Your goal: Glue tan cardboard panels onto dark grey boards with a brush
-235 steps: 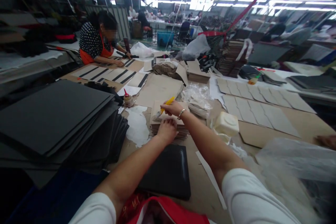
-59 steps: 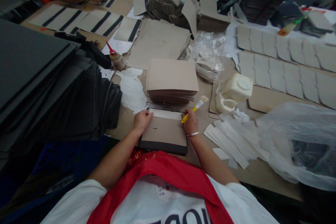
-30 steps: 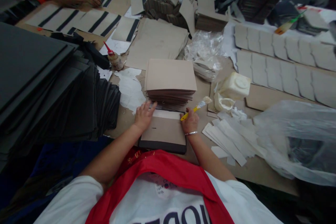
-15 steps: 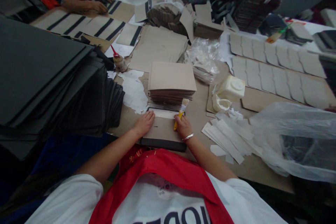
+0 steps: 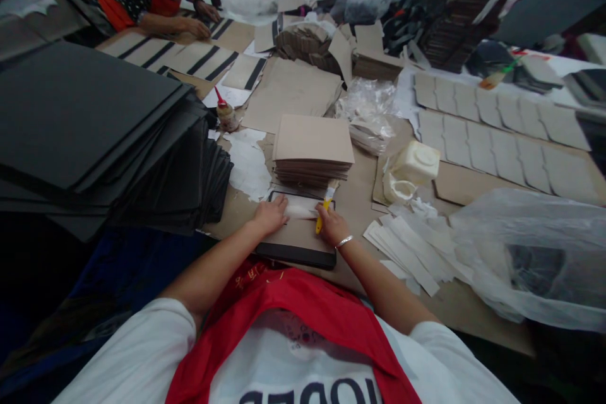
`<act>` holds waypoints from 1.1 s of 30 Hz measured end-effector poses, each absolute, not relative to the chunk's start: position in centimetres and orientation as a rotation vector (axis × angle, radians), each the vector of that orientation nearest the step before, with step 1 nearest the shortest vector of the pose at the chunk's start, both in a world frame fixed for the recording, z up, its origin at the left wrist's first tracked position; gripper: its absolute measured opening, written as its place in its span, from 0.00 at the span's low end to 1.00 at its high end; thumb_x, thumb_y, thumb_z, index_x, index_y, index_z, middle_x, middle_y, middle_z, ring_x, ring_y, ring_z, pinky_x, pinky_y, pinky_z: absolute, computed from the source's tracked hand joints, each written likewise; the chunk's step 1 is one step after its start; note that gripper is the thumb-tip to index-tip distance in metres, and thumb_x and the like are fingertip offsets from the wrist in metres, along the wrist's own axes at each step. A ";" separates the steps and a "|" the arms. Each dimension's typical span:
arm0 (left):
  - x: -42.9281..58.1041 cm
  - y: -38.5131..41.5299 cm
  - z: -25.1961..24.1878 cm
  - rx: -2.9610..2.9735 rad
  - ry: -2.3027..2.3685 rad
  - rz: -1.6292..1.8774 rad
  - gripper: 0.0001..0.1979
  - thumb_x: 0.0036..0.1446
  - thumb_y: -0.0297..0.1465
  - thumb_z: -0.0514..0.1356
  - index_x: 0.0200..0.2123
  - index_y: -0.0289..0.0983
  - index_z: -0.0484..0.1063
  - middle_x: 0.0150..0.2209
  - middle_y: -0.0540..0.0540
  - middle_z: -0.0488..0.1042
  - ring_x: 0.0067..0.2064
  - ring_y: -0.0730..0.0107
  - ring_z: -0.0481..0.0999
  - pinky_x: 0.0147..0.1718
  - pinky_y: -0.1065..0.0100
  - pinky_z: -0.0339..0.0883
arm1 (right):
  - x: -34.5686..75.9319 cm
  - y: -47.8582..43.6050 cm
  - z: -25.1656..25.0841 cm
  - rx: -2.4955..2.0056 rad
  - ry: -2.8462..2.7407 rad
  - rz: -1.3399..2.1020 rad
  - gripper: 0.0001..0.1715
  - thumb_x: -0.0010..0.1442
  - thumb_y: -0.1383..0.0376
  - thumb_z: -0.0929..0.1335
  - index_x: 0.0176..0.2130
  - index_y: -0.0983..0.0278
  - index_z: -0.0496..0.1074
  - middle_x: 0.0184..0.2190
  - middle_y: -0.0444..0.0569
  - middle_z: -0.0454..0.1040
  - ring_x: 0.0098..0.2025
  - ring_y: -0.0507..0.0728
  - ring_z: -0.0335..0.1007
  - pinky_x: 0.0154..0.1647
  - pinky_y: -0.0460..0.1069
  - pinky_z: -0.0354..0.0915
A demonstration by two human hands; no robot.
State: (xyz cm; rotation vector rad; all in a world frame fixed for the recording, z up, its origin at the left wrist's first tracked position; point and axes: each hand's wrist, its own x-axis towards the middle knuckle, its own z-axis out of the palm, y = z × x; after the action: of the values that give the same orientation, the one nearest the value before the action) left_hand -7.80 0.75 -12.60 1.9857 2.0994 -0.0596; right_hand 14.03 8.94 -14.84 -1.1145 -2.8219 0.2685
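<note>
My left hand (image 5: 271, 214) lies flat and open on the tan card (image 5: 288, 235), holding nothing, its fingers reaching toward the card's far edge. My right hand (image 5: 332, 225) is curled closed around a yellow-handled glue brush (image 5: 320, 218), with the bristles pointing away from me. The card lies on a black board (image 5: 296, 256), whose dark edge shows on the side nearest me. A pale strip (image 5: 300, 207) crosses the far end of the board. Just beyond stands a stack of tan-faced boards (image 5: 312, 142). To my left are piled black sheets (image 5: 85, 113) and a red-tipped glue bottle (image 5: 226, 117). Farther off, a co-worker's hands (image 5: 192, 26) rest near black-striped panels (image 5: 199, 60).
</note>
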 end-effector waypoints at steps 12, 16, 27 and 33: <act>-5.9 -2.2 -11.0 1.944 2.309 -0.056 0.32 0.56 0.47 0.53 0.58 0.32 0.61 0.61 0.31 0.58 0.55 0.45 0.63 0.52 0.50 0.54 | 21.4 7.8 -14.7 -1.073 -2.706 -0.156 0.15 0.60 0.69 0.60 0.42 0.64 0.73 0.25 0.52 0.69 0.32 0.57 0.61 0.33 0.50 0.52; -6.1 -0.7 -11.8 2.130 2.128 0.049 0.31 0.59 0.44 0.51 0.61 0.33 0.56 0.63 0.35 0.56 0.63 0.52 0.54 0.59 0.54 0.45 | 29.8 9.8 -13.6 -1.431 -2.627 -0.297 0.14 0.59 0.69 0.61 0.42 0.63 0.72 0.25 0.53 0.69 0.30 0.57 0.61 0.32 0.52 0.48; -5.6 2.9 -12.7 2.106 2.012 0.066 0.20 0.59 0.33 0.54 0.54 0.36 0.64 0.50 0.38 0.68 0.51 0.59 0.67 0.48 0.61 0.60 | 21.9 8.4 -12.4 -1.286 -2.532 -0.016 0.14 0.57 0.68 0.62 0.43 0.67 0.69 0.31 0.54 0.72 0.35 0.58 0.65 0.38 0.51 0.59; -6.6 4.4 -12.1 2.054 2.021 0.014 0.12 0.60 0.30 0.51 0.42 0.34 0.72 0.44 0.39 0.69 0.45 0.60 0.70 0.44 0.61 0.63 | 15.7 8.5 -13.1 -1.139 -2.591 0.208 0.14 0.59 0.60 0.64 0.41 0.66 0.70 0.32 0.54 0.75 0.35 0.58 0.68 0.37 0.49 0.60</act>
State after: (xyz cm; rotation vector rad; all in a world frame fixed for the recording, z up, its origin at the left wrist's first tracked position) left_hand -6.61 4.41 -12.13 2.0536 2.0213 0.0144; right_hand 15.71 8.49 -13.08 -1.1390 -2.5912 0.2082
